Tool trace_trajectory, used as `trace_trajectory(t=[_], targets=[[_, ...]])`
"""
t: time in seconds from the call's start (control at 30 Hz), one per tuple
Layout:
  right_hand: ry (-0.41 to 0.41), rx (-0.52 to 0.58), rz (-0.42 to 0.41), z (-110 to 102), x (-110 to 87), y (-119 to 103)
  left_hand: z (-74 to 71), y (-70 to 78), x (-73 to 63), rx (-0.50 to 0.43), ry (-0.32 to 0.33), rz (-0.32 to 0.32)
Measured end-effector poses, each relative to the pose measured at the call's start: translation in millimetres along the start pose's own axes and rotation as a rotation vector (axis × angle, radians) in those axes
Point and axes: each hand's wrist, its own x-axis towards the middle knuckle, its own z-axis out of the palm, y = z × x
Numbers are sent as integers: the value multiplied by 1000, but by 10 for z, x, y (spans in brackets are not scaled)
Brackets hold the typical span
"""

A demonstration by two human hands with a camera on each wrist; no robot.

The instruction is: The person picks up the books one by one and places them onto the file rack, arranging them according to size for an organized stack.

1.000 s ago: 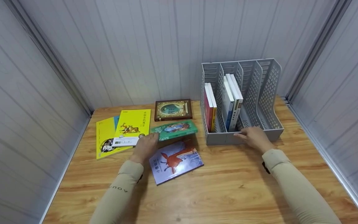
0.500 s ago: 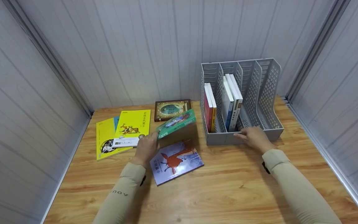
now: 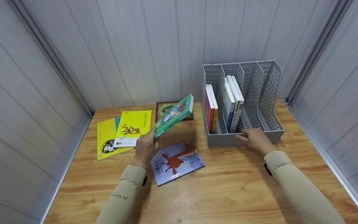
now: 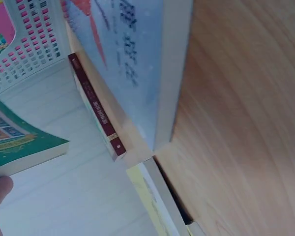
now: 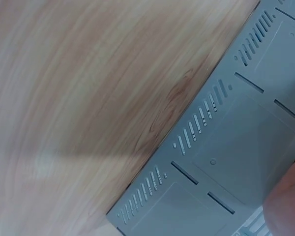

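My left hand (image 3: 145, 148) grips a green book (image 3: 176, 114) by its near lower end, tilted up above the table. In the left wrist view, the thumb lies at the edge of the green book (image 4: 27, 147). Below it on the table lies a purple picture book (image 3: 177, 162) with a red deer-like animal on its cover. My right hand (image 3: 256, 139) holds the front rim of a grey file rack (image 3: 221, 140), the thumb against the front panel (image 5: 226, 142). Its fingers are partly hidden inside the rack.
Two yellow books (image 3: 134, 126) overlap at the left, with a blue one partly under them. A brown framed-cover book (image 3: 163, 109) lies by the back wall, partly covered from view. Red and yellow books (image 3: 210, 109) and white books (image 3: 233, 102) stand in the rack's two left compartments.
The green book has risen and tilted up steeply, its far end now higher over the brown book. My left hand has shifted slightly. The right hand stays at the rack's rim.
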Motion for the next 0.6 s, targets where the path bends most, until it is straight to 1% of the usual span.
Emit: trace_trajectory(t=[0.1,0.2,0.3,0.4,0.5,0.6], targets=[[35,39,-20,-27,-15,-8,-47,4,42,-1,65,31],[133,76,-50,-83,-40,-29,-87,12,107,30,116,68],[275,125,-87,-165,-58,-95,-126,22,159,77,157,106],[434,165,-170,-260,-59,-208,-169,37,197,110,188,137],[575,177,-268,-360,-46,-354,-219,60,235,135,200,165],[677,170,-340,-457,-45,-522,-263,85,265,156,202,198]])
